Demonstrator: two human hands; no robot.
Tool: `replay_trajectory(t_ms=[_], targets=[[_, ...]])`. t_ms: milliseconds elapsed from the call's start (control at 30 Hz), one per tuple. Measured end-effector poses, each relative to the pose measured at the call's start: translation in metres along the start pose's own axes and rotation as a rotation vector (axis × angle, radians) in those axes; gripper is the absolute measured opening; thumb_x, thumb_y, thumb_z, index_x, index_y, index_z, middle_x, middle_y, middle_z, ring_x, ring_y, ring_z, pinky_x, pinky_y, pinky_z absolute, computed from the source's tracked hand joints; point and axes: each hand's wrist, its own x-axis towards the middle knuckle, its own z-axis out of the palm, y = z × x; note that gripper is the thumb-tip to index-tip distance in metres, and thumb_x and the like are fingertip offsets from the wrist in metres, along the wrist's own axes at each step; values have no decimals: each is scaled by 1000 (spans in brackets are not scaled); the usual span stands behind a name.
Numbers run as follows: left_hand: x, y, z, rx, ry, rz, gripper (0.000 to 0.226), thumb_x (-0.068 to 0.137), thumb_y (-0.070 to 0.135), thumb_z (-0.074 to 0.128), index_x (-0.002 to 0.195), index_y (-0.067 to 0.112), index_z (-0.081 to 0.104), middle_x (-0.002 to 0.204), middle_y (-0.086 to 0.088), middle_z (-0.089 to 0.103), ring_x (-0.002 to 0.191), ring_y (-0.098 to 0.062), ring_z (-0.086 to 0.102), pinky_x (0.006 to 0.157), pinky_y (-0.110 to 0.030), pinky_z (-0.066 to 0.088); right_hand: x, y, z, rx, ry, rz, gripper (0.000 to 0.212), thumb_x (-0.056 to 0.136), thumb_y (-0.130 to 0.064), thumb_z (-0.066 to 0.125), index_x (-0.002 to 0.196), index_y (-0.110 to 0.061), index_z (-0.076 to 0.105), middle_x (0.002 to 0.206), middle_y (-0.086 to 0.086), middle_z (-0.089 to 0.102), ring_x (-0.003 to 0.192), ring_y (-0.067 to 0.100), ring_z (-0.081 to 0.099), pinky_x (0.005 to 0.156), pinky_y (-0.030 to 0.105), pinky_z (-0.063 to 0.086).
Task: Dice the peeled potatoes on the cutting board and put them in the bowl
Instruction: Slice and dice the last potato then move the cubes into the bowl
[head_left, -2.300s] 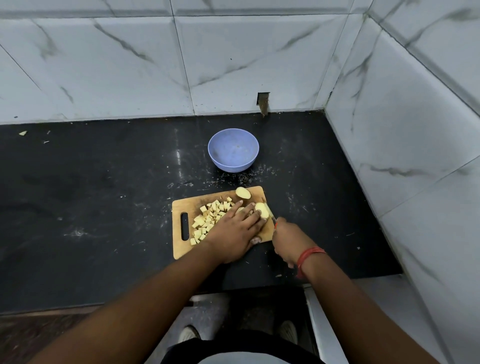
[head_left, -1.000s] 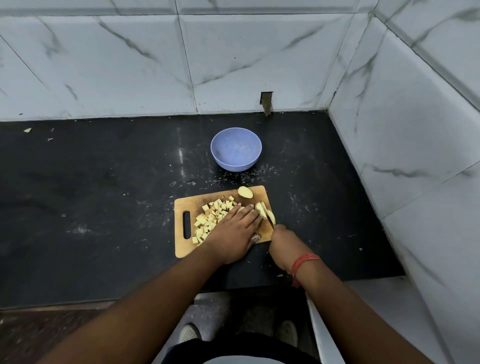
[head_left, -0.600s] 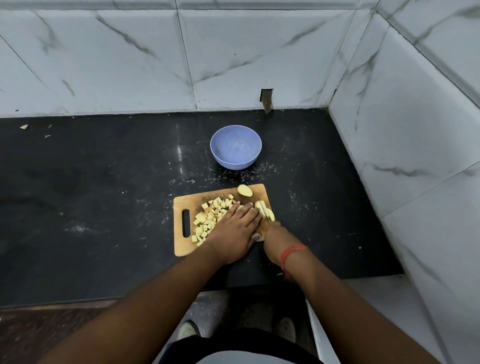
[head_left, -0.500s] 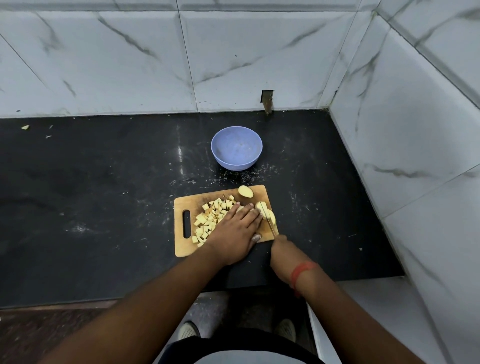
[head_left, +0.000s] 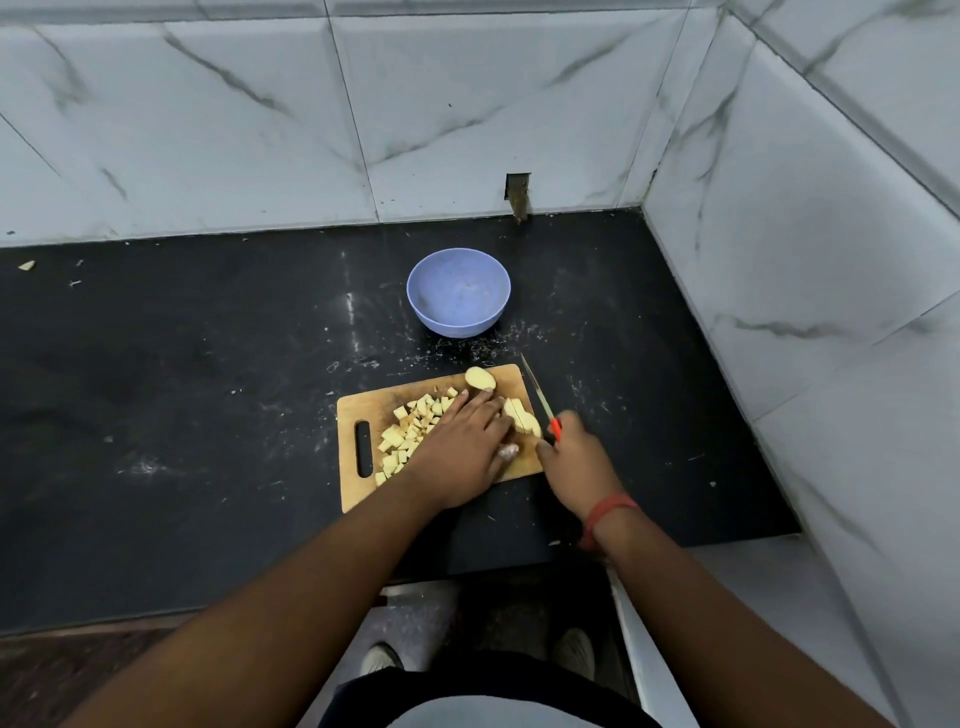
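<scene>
Black stone tabletop (head_left: 208, 415) fills a corner walled with white marble tile, dusted with pale scraps around the work area.

Nearest, toward six o'clock, the wooden cutting board (head_left: 353, 410) lies flat. The left hand (head_left: 467, 441) presses down on it with fingers laid out nearly straight, their tips against the sliced potato piece (head_left: 522, 418) at the board's three o'clock side. Just beside it, the right hand (head_left: 576, 457) has its fingers curled round the red handle of the knife (head_left: 537, 397), whose blade points away toward twelve o'clock, just past the board's right edge and apart from the potato.

The risk, as I judge it, lies in that closeness: the left fingertips sit right at the slices, so a stroke set too far toward nine o'clock could catch them. The wet slices may also slide or fan apart under the blade, giving uneven dice. Cut pieces could roll off the board's right edge, which the potato nearly touches.

A heap of diced potato (head_left: 410, 431) covers the board's middle, partly under the left hand. One uncut potato half (head_left: 480, 378) rests at the board's far edge.

Farther off at twelve o'clock, well apart from the board, the blue bowl (head_left: 431, 306) stands upright and looks empty. No dice have gone in, so the transfer is all yet to do.
</scene>
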Motion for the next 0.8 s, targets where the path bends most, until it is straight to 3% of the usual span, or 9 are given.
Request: replay_trajectory(t_ms=[167, 333, 433, 567, 667, 800], targets=[[7, -8, -6, -106, -31, -3, 47, 106, 45, 36, 141, 17, 52, 159, -7, 39, 153, -23, 19, 126, -43, 4, 23, -6, 14, -43, 44, -14, 25, 88, -31, 65, 104, -21, 48, 94, 4, 65, 84, 25, 63, 70, 34, 52], [10, -13, -7, -108, -40, 9, 50, 104, 49, 36, 140, 21, 55, 154, -7, 44, 152, -24, 22, 126, -45, 7, 34, -5, 13, -156, 93, -108, 24, 87, -22, 65, 108, -13, 57, 107, 5, 59, 96, 25, 60, 80, 34, 50], [9, -14, -7, -83, -30, 14, 63, 98, 58, 24, 139, 25, 58, 150, -6, 48, 150, -25, 25, 126, -46, 9, 38, -3, 10, -218, 108, -181, 17, 87, -20, 62, 103, -17, 59, 101, 0, 53, 89, 23, 58, 76, 34, 50], [6, -14, -8, -84, 15, 28, 60, 98, 56, 30, 135, 23, 63, 141, -5, 54, 148, -25, 30, 125, -44, 7, 49, -1, -3, -301, 42, -250, 12, 87, -18, 60, 98, -22, 61, 101, -4, 49, 84, 19, 58, 76, 35, 52], [3, -11, -8, -53, 52, 41, 57, 100, 54, 31, 135, 22, 62, 142, -5, 51, 146, -23, 30, 126, -43, 5, 56, 1, -12, -318, 7, -287, 9, 87, -16, 59, 91, -23, 63, 96, -6, 47, 78, 17, 56, 73, 38, 52], [-1, -8, -5, -15, 4, 27, 51, 105, 49, 36, 147, 24, 49, 160, -6, 35, 153, -23, 16, 126, -43, 1, 61, 0, -12, -295, 4, -289, 11, 86, -12, 58, 88, -21, 65, 94, -7, 47, 77, 17, 57, 72, 38, 52]])
